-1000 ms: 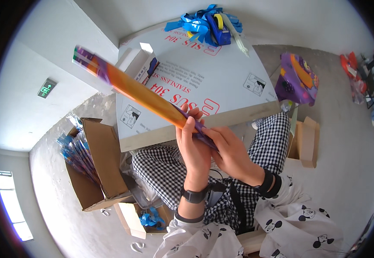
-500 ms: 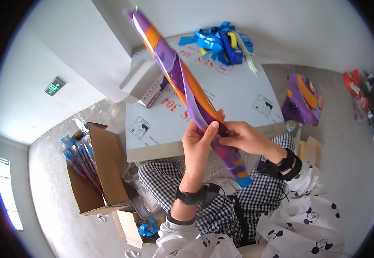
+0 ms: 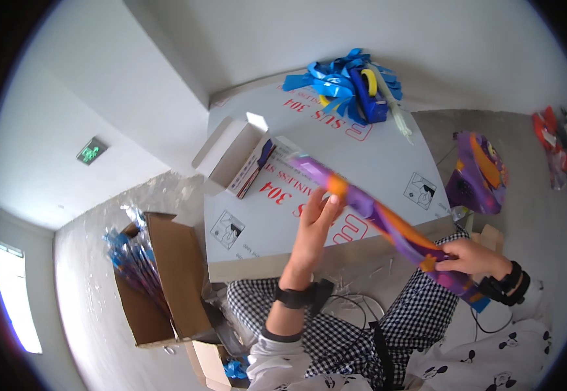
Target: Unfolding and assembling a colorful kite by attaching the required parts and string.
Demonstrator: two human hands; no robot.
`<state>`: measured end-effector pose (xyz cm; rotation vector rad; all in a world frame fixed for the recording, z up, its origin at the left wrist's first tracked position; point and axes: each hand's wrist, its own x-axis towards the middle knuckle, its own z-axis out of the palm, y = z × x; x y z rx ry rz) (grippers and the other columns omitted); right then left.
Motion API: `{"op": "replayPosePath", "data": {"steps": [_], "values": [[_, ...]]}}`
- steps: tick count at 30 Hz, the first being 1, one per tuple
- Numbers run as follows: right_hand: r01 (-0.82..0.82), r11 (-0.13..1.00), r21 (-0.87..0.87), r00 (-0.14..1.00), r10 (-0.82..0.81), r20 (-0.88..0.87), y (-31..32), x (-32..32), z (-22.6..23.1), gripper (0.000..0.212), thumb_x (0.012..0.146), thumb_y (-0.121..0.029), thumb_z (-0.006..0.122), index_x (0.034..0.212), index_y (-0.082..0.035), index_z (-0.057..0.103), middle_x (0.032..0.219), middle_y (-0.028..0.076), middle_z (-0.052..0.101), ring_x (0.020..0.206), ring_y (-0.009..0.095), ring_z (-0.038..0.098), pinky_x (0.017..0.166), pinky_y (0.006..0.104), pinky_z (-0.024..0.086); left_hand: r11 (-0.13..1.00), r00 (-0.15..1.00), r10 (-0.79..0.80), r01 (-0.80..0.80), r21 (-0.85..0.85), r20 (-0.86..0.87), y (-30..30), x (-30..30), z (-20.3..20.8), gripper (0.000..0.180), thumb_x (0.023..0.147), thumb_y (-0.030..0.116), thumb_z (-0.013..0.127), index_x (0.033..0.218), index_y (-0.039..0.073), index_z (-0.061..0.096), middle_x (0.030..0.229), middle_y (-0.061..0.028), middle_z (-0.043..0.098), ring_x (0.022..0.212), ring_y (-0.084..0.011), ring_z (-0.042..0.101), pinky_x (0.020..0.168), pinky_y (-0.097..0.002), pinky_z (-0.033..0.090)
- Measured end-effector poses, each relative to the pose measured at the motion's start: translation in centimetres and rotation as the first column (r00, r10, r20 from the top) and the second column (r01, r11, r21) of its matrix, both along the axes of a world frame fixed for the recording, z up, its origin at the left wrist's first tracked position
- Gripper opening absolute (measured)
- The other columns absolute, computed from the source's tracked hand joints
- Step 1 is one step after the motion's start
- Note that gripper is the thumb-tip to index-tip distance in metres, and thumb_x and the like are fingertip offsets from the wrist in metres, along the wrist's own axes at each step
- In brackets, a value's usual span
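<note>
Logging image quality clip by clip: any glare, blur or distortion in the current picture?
Head view: the window glares white with bluish fringing; head view: the purple-orange roll looks slightly soft, perhaps from motion; head view: fisheye distortion bends the table, corners black.

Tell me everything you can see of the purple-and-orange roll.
The long, slim roll looks like glossy plastic film, purple and orange with a blue near end. It slants, its far end leftward over the table. The right hand grips it near the blue end; the left hand seems to touch it toward the far end.
</note>
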<state>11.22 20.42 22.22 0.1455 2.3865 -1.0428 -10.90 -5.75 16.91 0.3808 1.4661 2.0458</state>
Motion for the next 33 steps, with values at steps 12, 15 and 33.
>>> {"op": "replayPosePath", "data": {"steps": [12, 15, 33], "values": [[0.809, 0.430, -0.402, 0.587, -0.537, 0.606, 1.0, 14.5, -10.6, 0.027, 0.087, -0.004, 0.061, 0.113, 0.002, 0.063, 0.098, 0.010, 0.070, 0.087, 0.020, 0.068, 0.087, 0.0334, 0.053, 0.669, 0.595, -0.369, -0.363, -0.648, -0.714, 9.6, -10.5, -14.4, 0.044, 0.085, 0.013, 0.063, 0.125, 0.001, 0.052, 0.131, -0.0189, 0.052, 0.122, -0.0356, 0.048, 0.103, -0.0431, 0.041], [0.818, 0.417, -0.397, 0.576, -0.580, 0.577, 1.4, 13.1, -10.4, 0.026, 0.086, -0.001, 0.059, 0.111, 0.005, 0.061, 0.096, 0.013, 0.069, 0.083, 0.024, 0.068, 0.084, 0.0362, 0.056, 0.732, 0.568, -0.320, -0.361, -0.579, -0.758, 9.2, -9.1, -13.4, 0.038, 0.084, 0.011, 0.063, 0.120, 0.004, 0.055, 0.122, -0.0156, 0.058, 0.116, -0.0342, 0.053, 0.101, -0.0425, 0.041], [0.792, 0.577, -0.198, 0.603, -0.690, 0.401, -0.6, 14.2, -9.9, 0.036, 0.096, -0.008, 0.049, 0.130, 0.003, 0.048, 0.122, 0.012, 0.060, 0.108, 0.021, 0.059, 0.092, 0.0343, 0.049, -0.213, 0.701, 0.567, -0.383, -0.899, -0.433, -51.1, 15.9, -29.4, 0.034, 0.074, 0.016, 0.069, 0.102, -0.002, 0.065, 0.101, -0.0198, 0.068, 0.097, -0.0338, 0.065, 0.088, -0.0401, 0.051]]}}
